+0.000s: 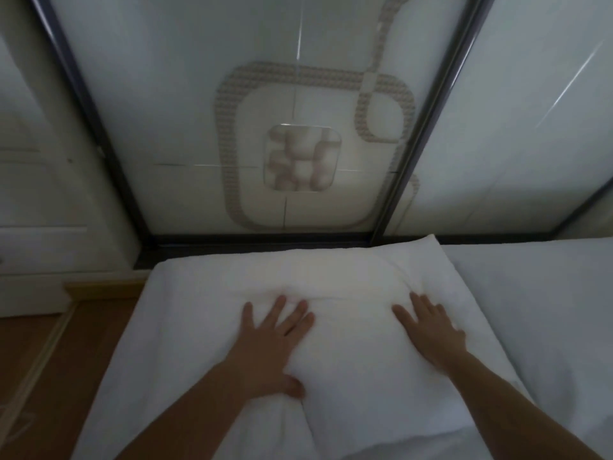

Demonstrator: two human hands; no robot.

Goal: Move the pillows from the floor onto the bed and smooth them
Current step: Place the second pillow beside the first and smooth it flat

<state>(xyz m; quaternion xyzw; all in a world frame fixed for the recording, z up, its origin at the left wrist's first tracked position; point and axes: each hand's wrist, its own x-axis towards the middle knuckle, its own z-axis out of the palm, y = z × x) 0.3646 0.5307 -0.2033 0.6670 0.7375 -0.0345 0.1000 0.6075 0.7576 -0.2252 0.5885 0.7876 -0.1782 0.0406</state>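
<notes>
**Two flat palms on a white pillow**

The left hand (272, 336) and right hand (428, 327) are lying spread wide, fingers splayed, gripping nothing and pressing into the soft, puffy white pillow (348, 293). The pillow is resting on the bed (547, 293), its smooth white fabric creasing beside a patterned glass panel (199, 111).

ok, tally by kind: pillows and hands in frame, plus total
Pillows: 1, white pillow lying on the bed
Hands: 2, left hand and right hand, both flat and open on the pillow
Total: 3
</notes>
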